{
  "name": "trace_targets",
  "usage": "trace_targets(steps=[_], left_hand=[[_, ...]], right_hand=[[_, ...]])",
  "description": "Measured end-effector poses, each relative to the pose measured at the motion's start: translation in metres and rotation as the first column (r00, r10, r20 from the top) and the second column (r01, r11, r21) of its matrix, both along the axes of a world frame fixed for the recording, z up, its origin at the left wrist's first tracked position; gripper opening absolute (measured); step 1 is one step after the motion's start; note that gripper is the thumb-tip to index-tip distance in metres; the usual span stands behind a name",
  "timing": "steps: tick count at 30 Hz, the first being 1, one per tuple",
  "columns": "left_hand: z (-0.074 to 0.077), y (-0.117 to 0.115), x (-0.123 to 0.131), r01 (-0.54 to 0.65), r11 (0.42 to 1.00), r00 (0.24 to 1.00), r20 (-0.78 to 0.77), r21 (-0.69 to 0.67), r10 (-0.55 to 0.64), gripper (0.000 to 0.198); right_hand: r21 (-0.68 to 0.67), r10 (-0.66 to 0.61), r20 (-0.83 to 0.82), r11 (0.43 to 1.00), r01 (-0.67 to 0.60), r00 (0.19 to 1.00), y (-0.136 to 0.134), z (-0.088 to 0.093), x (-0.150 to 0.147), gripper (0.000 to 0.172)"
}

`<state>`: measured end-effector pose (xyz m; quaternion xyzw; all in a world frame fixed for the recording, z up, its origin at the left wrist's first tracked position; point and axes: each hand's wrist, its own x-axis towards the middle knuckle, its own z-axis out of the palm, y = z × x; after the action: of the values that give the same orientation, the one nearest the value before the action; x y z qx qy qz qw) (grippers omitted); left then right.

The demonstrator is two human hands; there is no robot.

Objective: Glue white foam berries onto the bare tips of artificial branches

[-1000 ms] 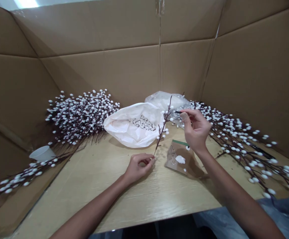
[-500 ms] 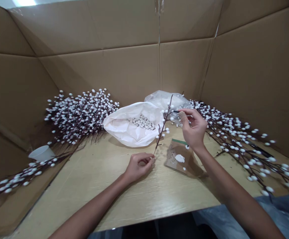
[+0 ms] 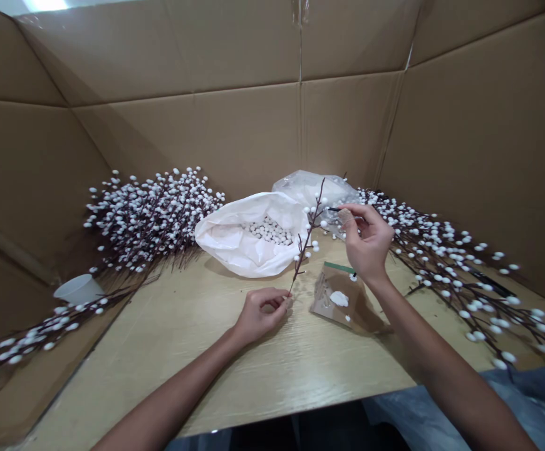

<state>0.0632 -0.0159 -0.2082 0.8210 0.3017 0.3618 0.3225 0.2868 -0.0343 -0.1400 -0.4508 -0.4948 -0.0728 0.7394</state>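
Observation:
Between the thumb and finger of my left hand [image 3: 264,313], closed, is the lower end of a brown artificial berry branch [image 3: 304,250]. The branch leans up and to the right, with several white berries on its twigs and some bare ones. My right hand [image 3: 369,241] is pinched on a thin dark stick [image 3: 334,209], whose tip is close to a berry on the upper branch. A finger of that hand has a tan wrap. Below it lies a cardboard piece [image 3: 324,307] with a white paste blob [image 3: 339,299] and a small white-tipped dark end [image 3: 353,275].
An open white bag [image 3: 216,241] of loose white berries stands behind the hands, a clear plastic bag [image 3: 295,180] beyond it. Berry branches are heaped at left [image 3: 155,219] and right [image 3: 441,263]. A white cup [image 3: 79,289] is at far left. Cardboard walls [image 3: 235,131] enclose the table.
My right hand has shifted very slightly right, and the dark stick's tip with it. The left hand and the branch hold almost still.

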Motion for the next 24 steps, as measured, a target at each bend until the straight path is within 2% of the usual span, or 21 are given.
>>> trace_targets(steps=[24], left_hand=[[-0.002, 0.0012, -0.0001, 0.018, 0.999, 1.0, 0.016, 0.045, -0.019, 0.024]], right_hand=[[0.092, -0.057, 0.08, 0.995, 0.05, 0.995, -0.0014, 0.0019, 0.002, 0.012]])
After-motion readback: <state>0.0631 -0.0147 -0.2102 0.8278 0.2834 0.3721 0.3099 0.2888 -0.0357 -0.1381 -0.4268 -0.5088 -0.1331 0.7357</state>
